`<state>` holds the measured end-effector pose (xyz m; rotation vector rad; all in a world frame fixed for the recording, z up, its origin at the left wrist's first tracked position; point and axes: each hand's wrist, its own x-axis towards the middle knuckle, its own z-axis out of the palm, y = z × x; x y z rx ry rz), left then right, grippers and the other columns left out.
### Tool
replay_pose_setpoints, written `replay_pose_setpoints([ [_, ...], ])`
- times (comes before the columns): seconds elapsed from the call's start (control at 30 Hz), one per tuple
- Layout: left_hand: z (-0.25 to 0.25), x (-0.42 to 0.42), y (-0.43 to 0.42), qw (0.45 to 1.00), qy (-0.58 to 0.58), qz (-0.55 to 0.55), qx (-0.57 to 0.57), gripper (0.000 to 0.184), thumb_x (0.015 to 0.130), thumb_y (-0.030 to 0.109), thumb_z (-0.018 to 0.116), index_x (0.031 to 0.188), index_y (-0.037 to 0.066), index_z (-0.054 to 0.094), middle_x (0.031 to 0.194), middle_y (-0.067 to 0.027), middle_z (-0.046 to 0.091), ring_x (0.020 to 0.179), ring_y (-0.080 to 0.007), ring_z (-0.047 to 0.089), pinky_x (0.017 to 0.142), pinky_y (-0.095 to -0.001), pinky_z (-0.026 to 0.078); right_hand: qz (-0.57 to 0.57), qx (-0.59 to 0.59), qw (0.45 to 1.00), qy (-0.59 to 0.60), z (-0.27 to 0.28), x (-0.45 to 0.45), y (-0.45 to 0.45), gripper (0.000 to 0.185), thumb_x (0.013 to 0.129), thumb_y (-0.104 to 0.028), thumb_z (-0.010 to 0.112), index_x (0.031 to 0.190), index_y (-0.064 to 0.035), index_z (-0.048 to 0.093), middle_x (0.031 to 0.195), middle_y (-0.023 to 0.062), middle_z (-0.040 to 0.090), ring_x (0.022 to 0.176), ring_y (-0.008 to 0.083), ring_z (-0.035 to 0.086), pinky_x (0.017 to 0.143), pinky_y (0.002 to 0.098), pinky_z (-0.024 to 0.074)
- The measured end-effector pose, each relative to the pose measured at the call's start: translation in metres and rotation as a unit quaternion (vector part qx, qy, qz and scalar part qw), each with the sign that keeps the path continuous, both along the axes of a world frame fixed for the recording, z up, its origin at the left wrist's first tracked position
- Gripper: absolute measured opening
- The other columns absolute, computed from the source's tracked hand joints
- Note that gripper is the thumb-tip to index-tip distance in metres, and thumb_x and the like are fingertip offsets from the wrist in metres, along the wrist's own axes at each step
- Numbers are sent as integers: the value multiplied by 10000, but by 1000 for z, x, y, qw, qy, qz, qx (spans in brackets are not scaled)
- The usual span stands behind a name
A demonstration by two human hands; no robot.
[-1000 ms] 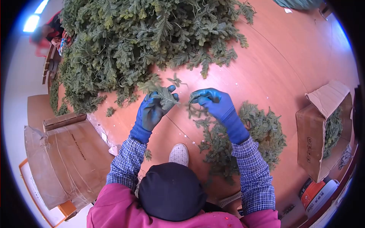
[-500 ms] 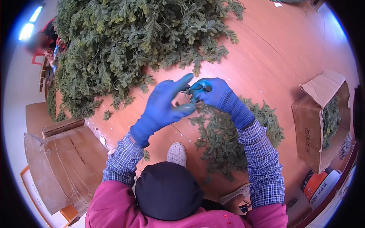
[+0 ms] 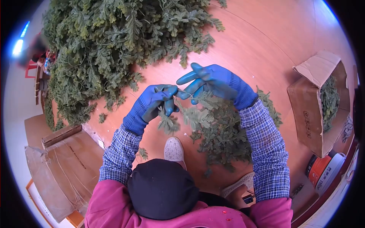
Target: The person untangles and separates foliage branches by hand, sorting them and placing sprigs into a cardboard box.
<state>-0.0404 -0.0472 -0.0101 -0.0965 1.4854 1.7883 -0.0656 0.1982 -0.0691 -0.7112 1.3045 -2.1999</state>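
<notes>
My left hand point(image 3: 156, 100), in a blue work glove, pinches the thin stem of an artificial fir sprig point(image 3: 197, 117) between thumb and fingers. The sprig's green needled tips hang below and between both hands. Just to the right, my gloved right hand point(image 3: 218, 81) has its fingers stretched out and spread around the sprig's upper end. Some of its fingertips are close to my left fingertips; whether they touch the stem is hard to make out. Beneath the hands, a smaller pile of the same greenery point(image 3: 224, 138) lies on the floor by my feet.
A large heap of green sprigs point(image 3: 114, 49) covers the upper left floor. On the right stands an open carton point(image 3: 304, 110) with greenery inside; a flattened carton point(image 3: 72, 163) lies at left. An orange-and-white bucket point(image 3: 323, 171) is at lower right. Another person is at the far left.
The hands were close together, with the left fingers spread and the right closed. Now the left pinches a sprig, the right has opened, and the sprig hangs out in view.
</notes>
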Motion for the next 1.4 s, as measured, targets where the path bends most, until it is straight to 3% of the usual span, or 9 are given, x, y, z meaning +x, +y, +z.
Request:
replay_pose_setpoints([
  [0.27, 9, 1, 7, 1000, -3, -1, -27, 397, 959, 266, 470, 1067, -90, 609, 623, -66, 575, 542, -136, 559, 636, -303, 540, 41, 457, 887, 47, 27, 14, 1, 286, 840, -206, 646, 1078, -53, 689, 916, 66, 705, 809, 127, 644, 722, 290, 521],
  [0.5, -10, -2, 31, 983, 64, 71, -158, 312, 952, 250, 535, 1012, -42, 628, 792, -79, 669, 647, -167, 673, 594, -288, 542, -30, 228, 956, -183, -4, 24, 7, 180, 865, -227, 604, 973, -122, 703, 881, 112, 693, 803, 249, 680, 758, 377, 526],
  [0.6, -23, 2, 35, 949, 135, 36, -281, 215, 920, 123, 582, 1022, -62, 625, 847, -81, 682, 740, -157, 693, 574, -253, 549, -196, 647, 631, 381, 17, 16, 4, 83, 813, -185, 627, 887, -165, 660, 749, 31, 635, 715, 258, 632, 672, 390, 506],
  [0.73, -31, -4, 35, 947, 129, 27, -293, 231, 922, 161, 584, 1030, -36, 639, 844, -66, 691, 733, -126, 679, 587, -259, 547, -291, 551, 545, 561, 41, 9, 7, 234, 714, -147, 622, 946, -182, 614, 800, 25, 595, 814, 216, 598, 845, 406, 491],
  [0.87, -26, -8, 32, 854, 303, -85, -414, 230, 923, 204, 589, 1052, 28, 661, 857, -53, 706, 724, -100, 662, 603, -258, 542, -268, 549, 559, 561, 45, 14, 6, 243, 746, -143, 649, 985, -188, 646, 780, 23, 610, 786, 219, 620, 846, 381, 520],
  [1.03, -43, -11, 28, 912, 271, 34, -307, 311, 944, 274, 577, 1048, -9, 653, 907, -76, 703, 705, -113, 657, 587, -263, 541, -30, 357, 924, -134, 35, 39, -8, 437, 800, -448, 690, 1053, -92, 669, 827, 101, 664, 780, 268, 657, 763, 401, 530],
  [1.23, -19, -8, 42, 982, 52, 89, -159, 341, 935, 295, 590, 1056, -20, 645, 928, -85, 692, 691, -128, 653, 576, -245, 537, -234, 605, 731, 211, -3, 70, -41, 568, 735, -473, 743, 1005, 23, 673, 867, 151, 686, 731, 202, 654, 698, 353, 524],
  [1.3, -17, -9, 42, 982, 71, 91, -152, 335, 931, 298, 591, 1046, -11, 650, 928, -85, 689, 657, -116, 643, 567, -232, 527, -136, 338, 930, -53, -16, 60, -36, 469, 770, -393, 730, 969, 27, 668, 838, 136, 691, 694, 186, 644, 670, 348, 524],
  [1.4, -10, -10, 43, 982, 60, 72, -167, 289, 932, 242, 583, 1032, -22, 645, 927, -99, 687, 621, -114, 632, 553, -242, 524, -66, 145, 951, -264, 0, 64, -15, 355, 812, -315, 696, 936, 17, 672, 785, 127, 688, 659, 166, 636, 637, 353, 526],
])
